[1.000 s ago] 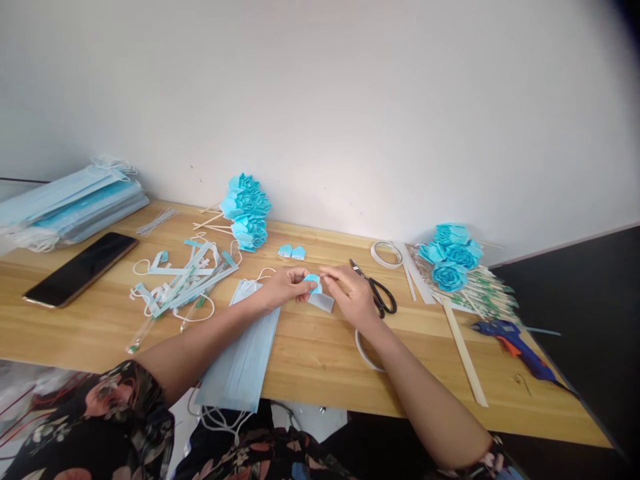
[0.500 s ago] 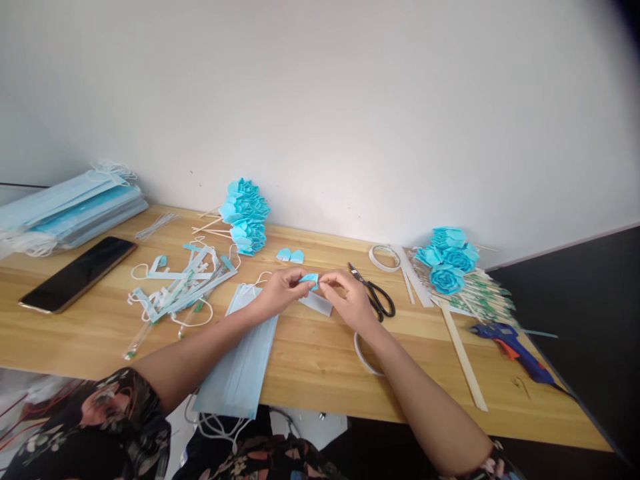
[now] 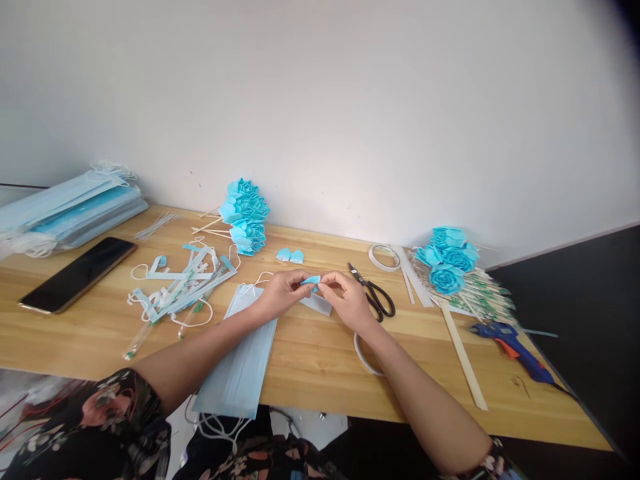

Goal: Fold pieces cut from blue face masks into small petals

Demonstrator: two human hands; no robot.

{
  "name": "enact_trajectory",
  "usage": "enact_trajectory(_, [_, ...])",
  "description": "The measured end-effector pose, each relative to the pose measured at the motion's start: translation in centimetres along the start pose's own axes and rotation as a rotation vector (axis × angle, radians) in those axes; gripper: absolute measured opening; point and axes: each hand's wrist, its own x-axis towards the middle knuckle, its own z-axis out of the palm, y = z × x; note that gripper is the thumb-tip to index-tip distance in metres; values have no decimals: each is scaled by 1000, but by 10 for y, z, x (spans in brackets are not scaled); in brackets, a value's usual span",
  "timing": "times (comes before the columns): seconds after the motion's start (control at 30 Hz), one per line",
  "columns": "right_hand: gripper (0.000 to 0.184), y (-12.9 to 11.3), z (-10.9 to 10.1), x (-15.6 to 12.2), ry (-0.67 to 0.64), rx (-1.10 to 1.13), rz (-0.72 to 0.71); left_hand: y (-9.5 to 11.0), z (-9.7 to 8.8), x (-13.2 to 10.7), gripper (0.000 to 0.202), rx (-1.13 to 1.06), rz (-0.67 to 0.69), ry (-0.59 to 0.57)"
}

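Between my two hands is a small blue petal [image 3: 312,281], cut from fabric like that of the face masks. My left hand [image 3: 283,293] pinches its left side between thumb and fingers. My right hand [image 3: 345,298] pinches the right side, fingertips close together. Under the hands lies a white strip [image 3: 317,304], partly covered. Two more blue petals [image 3: 291,255] rest on the table just beyond. A blue face mask [image 3: 245,360] lies flat beneath my left forearm. Black-handled scissors [image 3: 377,297] are right of my right hand.
Blue fabric flowers on sticks [image 3: 245,213] lie back left, and more flowers [image 3: 447,260] at right. A blue glue gun [image 3: 520,350] sits near the right edge. Tape roll [image 3: 371,259], phone [image 3: 77,275], mask scraps [image 3: 187,280] and stacked masks [image 3: 75,207] surround the hands.
The petal has been bent and turned slightly between my fingertips, and my fingers have shifted a little. Everything else stays where it was.
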Motion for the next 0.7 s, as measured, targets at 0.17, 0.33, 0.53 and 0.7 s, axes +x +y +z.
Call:
enact_trajectory(0.17, [8,2,1,0,55,-15,0,4,0,0,25,-34,-43,-3])
enact_trajectory(0.33, [7,2,0,0,67,-26,7,4,1,0,25,-54,-84,24])
enact_trajectory(0.53, [7,2,0,1,69,-18,8,2,1,-1,26,-51,-97,16])
enact_trajectory(0.7, [8,1,1,0,88,-12,7,1,2,0,25,-104,-60,-19])
